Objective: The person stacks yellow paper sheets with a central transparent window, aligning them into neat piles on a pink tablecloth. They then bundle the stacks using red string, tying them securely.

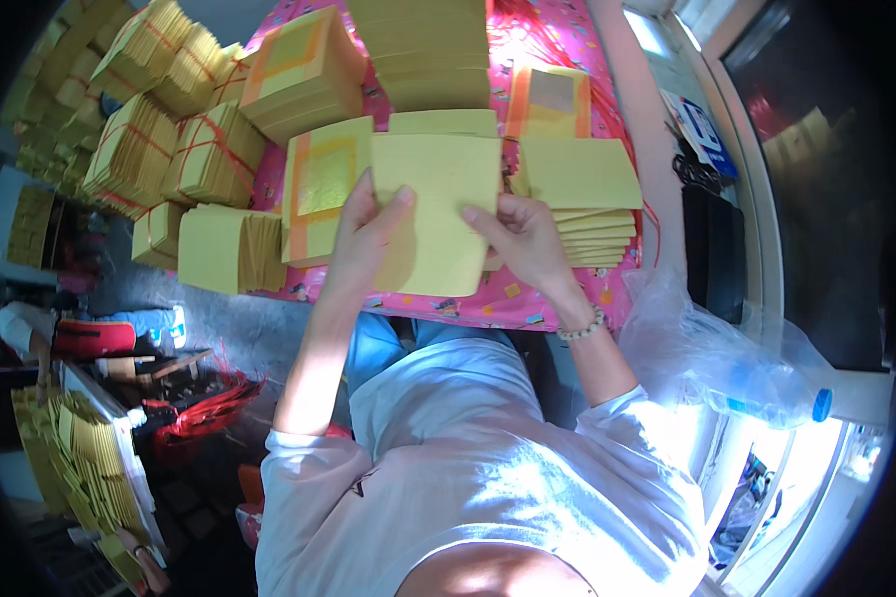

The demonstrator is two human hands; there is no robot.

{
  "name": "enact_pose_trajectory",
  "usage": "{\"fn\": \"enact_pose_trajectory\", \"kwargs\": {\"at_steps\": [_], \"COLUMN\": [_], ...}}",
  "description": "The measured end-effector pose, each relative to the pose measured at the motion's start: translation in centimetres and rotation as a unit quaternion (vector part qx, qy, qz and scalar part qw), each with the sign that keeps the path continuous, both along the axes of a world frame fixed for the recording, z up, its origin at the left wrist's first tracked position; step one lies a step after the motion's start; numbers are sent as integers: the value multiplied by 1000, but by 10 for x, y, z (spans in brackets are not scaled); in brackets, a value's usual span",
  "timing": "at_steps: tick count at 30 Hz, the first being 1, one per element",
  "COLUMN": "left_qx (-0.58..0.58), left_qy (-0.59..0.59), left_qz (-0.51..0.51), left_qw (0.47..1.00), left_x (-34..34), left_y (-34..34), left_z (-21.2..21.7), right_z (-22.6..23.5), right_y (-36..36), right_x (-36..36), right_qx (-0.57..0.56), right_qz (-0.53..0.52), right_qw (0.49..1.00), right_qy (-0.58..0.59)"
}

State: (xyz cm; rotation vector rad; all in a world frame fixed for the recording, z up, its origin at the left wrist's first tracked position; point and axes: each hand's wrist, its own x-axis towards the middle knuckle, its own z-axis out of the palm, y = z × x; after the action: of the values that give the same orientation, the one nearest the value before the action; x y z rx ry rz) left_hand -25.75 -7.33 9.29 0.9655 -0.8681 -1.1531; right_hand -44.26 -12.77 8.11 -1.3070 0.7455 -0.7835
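Note:
Between my two hands, a sheaf of plain yellow joss paper [438, 214] is held up over the near edge of the table. My left hand [364, 227] grips its left side, thumb on the front face. My right hand [530, 244] pinches the right side the same way; the fingers behind the sheets are hidden. Just left of the sheaf lies a stack of joss paper with an orange border and gold square [327, 184]. To the right, a fanned pile of yellow paper [582, 184] sits close to my right hand.
A pink patterned cloth [508, 310] covers the table. Tall yellow stacks [418, 50] stand at the back, with tied bundles [134, 149] at left. A plastic bag with a blue-capped bottle [767, 393] is at right. Another person [30, 333] works at the far left.

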Motion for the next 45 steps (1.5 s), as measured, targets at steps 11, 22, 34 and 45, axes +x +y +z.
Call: {"fn": "enact_pose_trajectory", "kwargs": {"at_steps": [11,22,34,45], "left_qx": [16,-6,22,55], "left_qy": [-58,-67,-177,-298], "left_qz": [29,55,-45,-386], "left_qw": [998,996,983,871], "left_x": [4,5,-10,-30], "left_y": [6,2,-12,-146], "left_z": [8,18,28,53], "right_z": [-25,-34,-23,-1], "right_y": [24,41,39,-12], "right_x": [0,0,-21,-92], "right_qx": [-48,-52,55,-237], "right_qz": [-43,-69,-146,-403], "right_qw": [998,996,986,884], "right_qy": [22,19,-64,-9]}}
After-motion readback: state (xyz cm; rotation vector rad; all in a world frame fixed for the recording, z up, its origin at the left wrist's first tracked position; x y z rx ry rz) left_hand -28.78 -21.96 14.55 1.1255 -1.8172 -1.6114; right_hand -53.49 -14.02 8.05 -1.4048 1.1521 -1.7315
